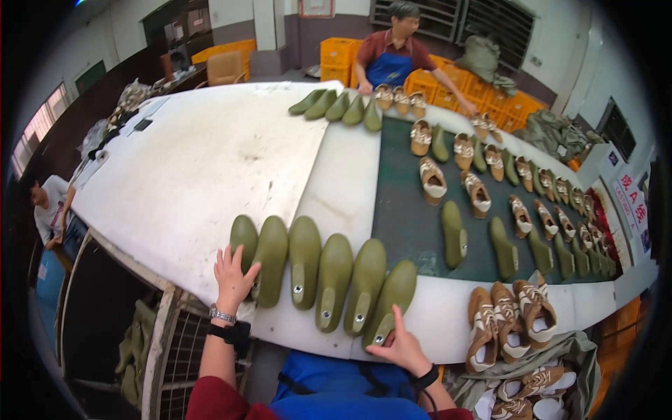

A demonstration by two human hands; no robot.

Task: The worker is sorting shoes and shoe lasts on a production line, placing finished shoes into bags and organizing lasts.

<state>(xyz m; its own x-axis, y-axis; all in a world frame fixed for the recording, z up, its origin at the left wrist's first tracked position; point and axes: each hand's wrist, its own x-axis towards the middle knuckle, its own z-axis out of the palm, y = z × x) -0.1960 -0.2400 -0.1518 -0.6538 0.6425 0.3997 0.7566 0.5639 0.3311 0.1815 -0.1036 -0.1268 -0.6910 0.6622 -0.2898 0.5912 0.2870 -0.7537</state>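
Several green shoe lasts [304, 259] lie side by side in a row on the near edge of the white tabletop, heels toward me. At the row's left end, my left hand [234, 278] has its fingers spread against the outer lasts [244, 234]. My right hand [407, 348] is at the heel of the rightmost last [393, 297], thumb and index finger wide apart. Neither hand is wrapped round a last. To the right of it, brown-and-white sneakers [481, 325] stand at the table edge.
A dark green conveyor belt [413, 238] carries rows of sneakers and green lasts on the right. More lasts [338, 106] line the far edge. Across the table a person [392, 59] handles shoes; another person [52, 210] is at the left. A wire rack [185, 350] and a sack of sneakers [535, 381] flank me.
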